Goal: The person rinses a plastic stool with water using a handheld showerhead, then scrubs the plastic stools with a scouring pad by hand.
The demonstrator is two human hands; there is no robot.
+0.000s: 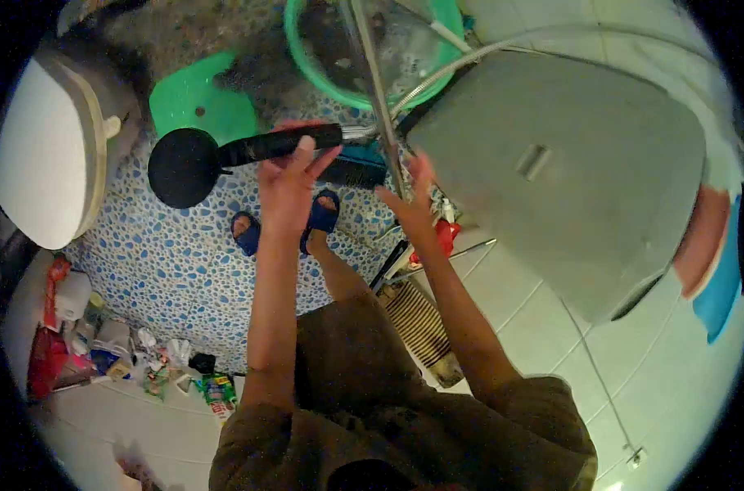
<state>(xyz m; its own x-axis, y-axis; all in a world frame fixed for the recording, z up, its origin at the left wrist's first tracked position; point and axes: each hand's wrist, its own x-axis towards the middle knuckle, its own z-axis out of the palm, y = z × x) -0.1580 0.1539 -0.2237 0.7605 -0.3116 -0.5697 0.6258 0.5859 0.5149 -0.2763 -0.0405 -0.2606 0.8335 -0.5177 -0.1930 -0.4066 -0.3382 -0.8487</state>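
Note:
My left hand (pixel 290 176) is closed round the handle of a black shower head (pixel 184 168), whose round head points to the left. A silver hose (pixel 437 75) joins the end of the handle and runs off to the upper right. My right hand (pixel 413 200) is raised beside a metal pole (pixel 370 74), fingers apart; whether it touches the pole I cannot tell. Behind the handle, a dark blue brush-like object (pixel 356 170) is partly hidden by my left hand.
A green stool (pixel 175 102) and green basin (pixel 339 96) are on the pebble-patterned floor (pixel 175 262). To the left is a white toilet lid (pixel 40 155); on the right, a large grey appliance (pixel 585 196). Litter (pixel 167 360) and a striped mat (pixel 421 327) lie lower down.

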